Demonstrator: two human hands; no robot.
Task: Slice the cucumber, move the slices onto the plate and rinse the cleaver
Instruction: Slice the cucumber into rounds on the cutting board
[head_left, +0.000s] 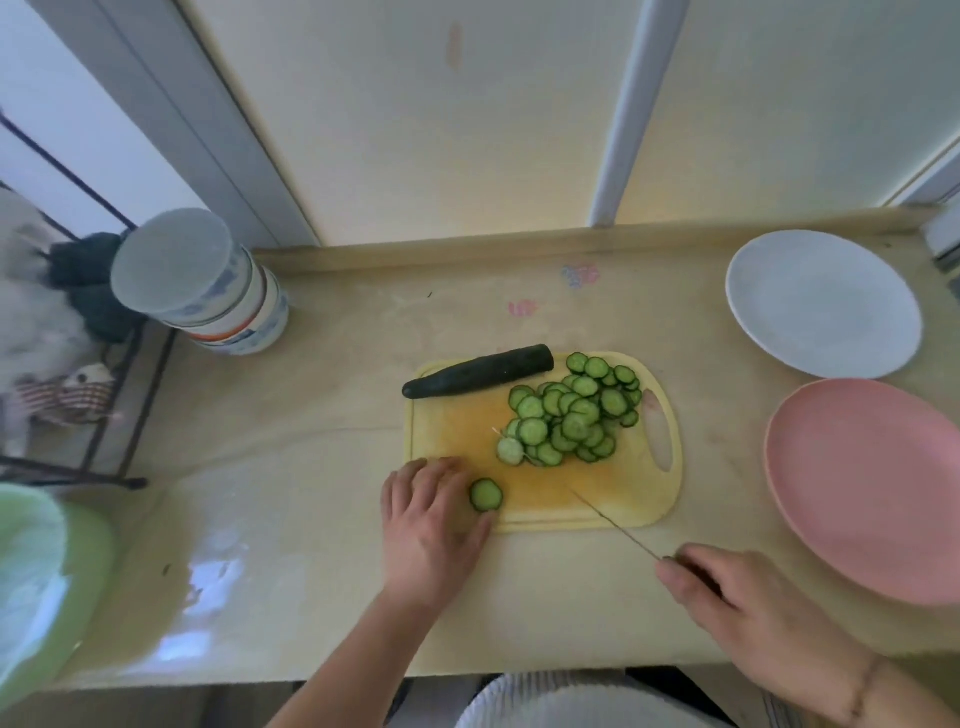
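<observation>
A yellow cutting board (644, 499) lies on the counter. Along its far edge rests a dark green uncut cucumber length (478, 372). A heap of several cucumber slices (571, 415) covers the board's middle and right. My left hand (431, 519) is at the board's near-left corner, fingers curled over a short cucumber piece (486, 494) whose round cut face shows to the right. My right hand (727, 592) grips the handle of the cleaver (613, 525). Its blade is seen edge-on as a thin line that reaches onto the board, right of the piece.
A white plate (823, 304) sits at the back right and a pink plate (872, 488) right of the board. Stacked bowls (208, 291) stand at the back left, a green bowl (41, 582) at the near left. A metal rack (104, 415) borders the counter's left edge.
</observation>
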